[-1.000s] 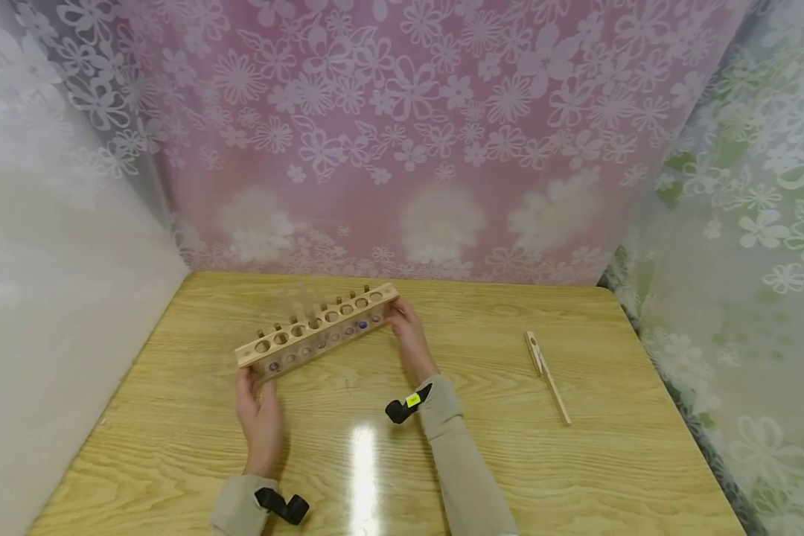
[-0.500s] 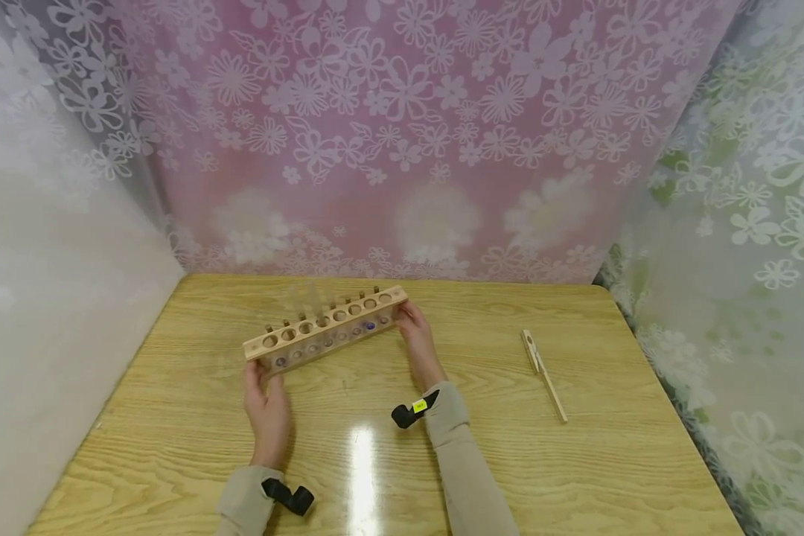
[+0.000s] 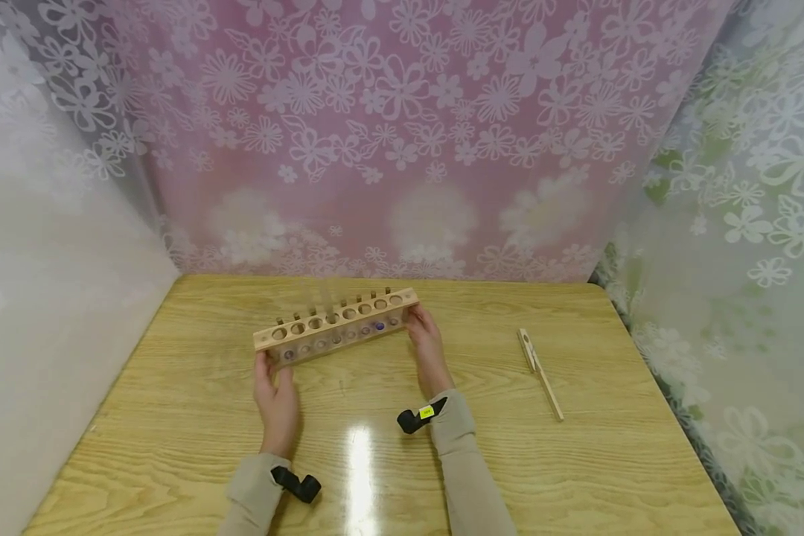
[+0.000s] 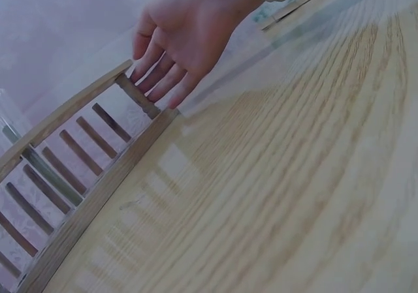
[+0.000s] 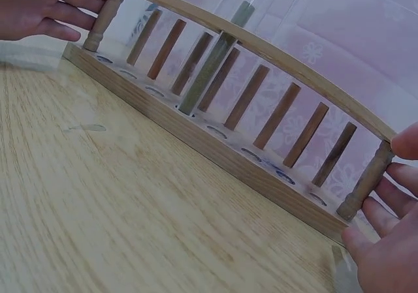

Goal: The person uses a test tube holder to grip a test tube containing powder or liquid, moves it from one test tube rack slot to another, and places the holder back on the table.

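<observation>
Left hand [image 3: 278, 417] and right hand [image 3: 431, 353] are both being used to grip a long wooden rack [image 3: 348, 314], one at each end. The rack is being held over the table [image 3: 576, 461], left of the middle of the head frame, with its right end higher in the picture than its left end. Whether it is being lifted a tiny bit cannot be told.

The left end post [image 4: 136, 94] is being gripped by the left hand, with the thumb near the top bar. The right end post [image 5: 367, 179] is being gripped the same way by the right hand, at the right edge of the right wrist frame.

In that frame, a tube with green stuff inside [image 5: 209, 74] is being held in a hole of the rack, near the top middle. A clear tube [image 5: 295, 15] is being shown just to its right. A row of brown pegs [image 5: 277, 115] is being seen behind the holes. A blue spot [image 3: 380, 326] is being shown low in the rack, toward its right end.

A thin wooden clip [image 3: 539, 376] is being left alone on the table, right of the middle of the head frame, well apart from both hands. The back is being covered by a pink flowery curtain [image 3: 375, 149].
</observation>
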Available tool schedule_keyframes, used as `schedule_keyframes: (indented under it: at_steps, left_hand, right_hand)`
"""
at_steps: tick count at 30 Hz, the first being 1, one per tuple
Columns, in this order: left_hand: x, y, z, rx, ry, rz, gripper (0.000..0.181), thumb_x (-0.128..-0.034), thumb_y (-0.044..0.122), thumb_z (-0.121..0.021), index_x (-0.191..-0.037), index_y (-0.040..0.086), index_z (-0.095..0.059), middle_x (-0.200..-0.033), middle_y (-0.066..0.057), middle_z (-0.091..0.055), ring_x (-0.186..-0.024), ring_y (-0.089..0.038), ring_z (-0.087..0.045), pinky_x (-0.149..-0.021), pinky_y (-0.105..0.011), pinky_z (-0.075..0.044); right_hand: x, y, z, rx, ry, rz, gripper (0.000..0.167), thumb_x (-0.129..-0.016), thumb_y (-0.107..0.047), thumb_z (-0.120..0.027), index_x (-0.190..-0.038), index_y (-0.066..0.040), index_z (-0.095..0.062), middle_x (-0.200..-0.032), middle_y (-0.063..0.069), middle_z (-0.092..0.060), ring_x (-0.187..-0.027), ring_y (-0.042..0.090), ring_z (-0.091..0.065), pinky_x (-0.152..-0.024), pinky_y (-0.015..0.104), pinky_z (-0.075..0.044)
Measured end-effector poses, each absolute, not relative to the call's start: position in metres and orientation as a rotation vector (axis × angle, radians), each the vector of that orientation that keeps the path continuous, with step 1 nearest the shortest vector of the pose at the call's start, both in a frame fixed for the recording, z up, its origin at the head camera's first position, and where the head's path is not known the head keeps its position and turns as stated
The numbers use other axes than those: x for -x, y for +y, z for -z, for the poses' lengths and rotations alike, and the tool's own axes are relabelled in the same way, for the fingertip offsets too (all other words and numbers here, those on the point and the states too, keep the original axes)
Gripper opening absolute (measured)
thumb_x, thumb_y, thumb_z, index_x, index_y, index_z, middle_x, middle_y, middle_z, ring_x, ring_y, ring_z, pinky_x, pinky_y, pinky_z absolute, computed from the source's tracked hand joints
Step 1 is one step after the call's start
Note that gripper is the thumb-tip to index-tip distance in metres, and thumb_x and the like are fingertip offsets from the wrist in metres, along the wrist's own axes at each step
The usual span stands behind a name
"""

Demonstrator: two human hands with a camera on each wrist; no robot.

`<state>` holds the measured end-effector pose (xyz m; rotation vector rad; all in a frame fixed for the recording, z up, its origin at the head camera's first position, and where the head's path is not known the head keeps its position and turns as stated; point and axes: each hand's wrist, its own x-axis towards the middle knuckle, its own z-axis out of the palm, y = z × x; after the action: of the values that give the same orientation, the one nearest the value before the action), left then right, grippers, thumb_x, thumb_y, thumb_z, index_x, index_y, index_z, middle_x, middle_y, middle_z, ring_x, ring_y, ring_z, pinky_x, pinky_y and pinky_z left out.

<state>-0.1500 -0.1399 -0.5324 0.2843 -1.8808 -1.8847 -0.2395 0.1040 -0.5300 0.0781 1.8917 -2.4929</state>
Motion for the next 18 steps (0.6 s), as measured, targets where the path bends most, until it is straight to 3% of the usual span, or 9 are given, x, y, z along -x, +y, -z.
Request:
schedule_keyframes:
  at_steps: [4,10,18]
  left_hand:
    - [0.159,-0.137,0.543,-0.247,-1.856,1.892,0.059,-0.0971,-0.005,-0.044,-0.154,0.007,-0.032,-0.148,-0.014,-0.043,-0.136,-0.030,-0.040,-0.111,-0.048,-0.032]
    - [0.164,-0.133,0.545,-0.285,-1.903,1.935,0.063,-0.0984,-0.001,-0.044,-0.157,0.009,-0.024,-0.155,-0.010,-0.034,-0.142,-0.026,-0.033,-0.113,-0.047,-0.030]
    - [0.170,-0.126,0.547,-0.302,-1.938,1.960,0.064,-0.1002,0.002,-0.045,-0.159,0.009,-0.018,-0.158,-0.011,-0.028,-0.145,-0.025,-0.026,-0.117,-0.046,-0.025]
  right_hand:
    - [0.237,0.110,0.531,-0.094,1.898,2.505,0.047,-0.104,-0.021,-0.050,-0.149,-0.013,-0.044,-0.154,0.003,-0.039,-0.143,0.023,-0.033,-0.118,0.047,-0.021]
    - [0.231,0.117,0.533,-0.103,1.876,2.557,0.046,-0.104,-0.020,-0.050,-0.149,-0.014,-0.044,-0.154,0.002,-0.040,-0.143,0.021,-0.032,-0.119,0.045,-0.019]
    - [0.221,0.127,0.533,-0.096,1.869,2.601,0.048,-0.103,-0.006,-0.040,-0.151,-0.003,-0.037,-0.156,0.014,-0.035,-0.145,0.028,-0.029,-0.119,0.048,-0.018]
